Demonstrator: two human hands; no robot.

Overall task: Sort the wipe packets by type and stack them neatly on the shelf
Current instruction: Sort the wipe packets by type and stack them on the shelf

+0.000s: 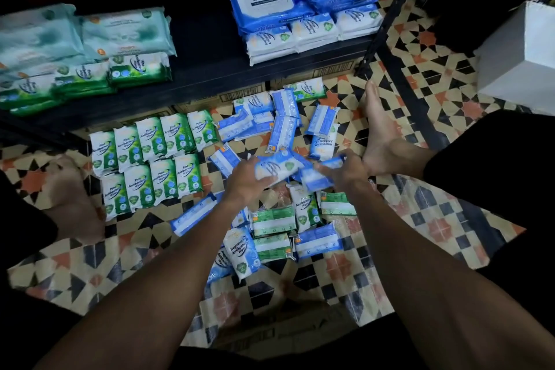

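Observation:
My left hand (pixel 244 180) grips a blue-and-white wipe packet (pixel 279 167) above the floor. Just to its right, my right hand (pixel 342 173) holds another blue packet (pixel 313 179). Around and below them lies a loose pile of blue packets (pixel 283 125) and green ones (pixel 273 218). Several green pine packets (pixel 150 159) lie in two tidy rows on the floor at the left. On the dark shelf (pixel 207 39), green packets (pixel 139 69) and teal packs (pixel 126 30) are stacked at the left. Blue antabax packs (pixel 271 4) rest on white-blue packets (pixel 312 31) at the right.
The floor is patterned tile, with my bare feet at left (pixel 72 195) and right (pixel 380 135). A black shelf post (pixel 380 30) stands right of the stacks. A white box (pixel 519 54) sits at the far right. Cardboard boxes (pixel 246 94) show under the shelf.

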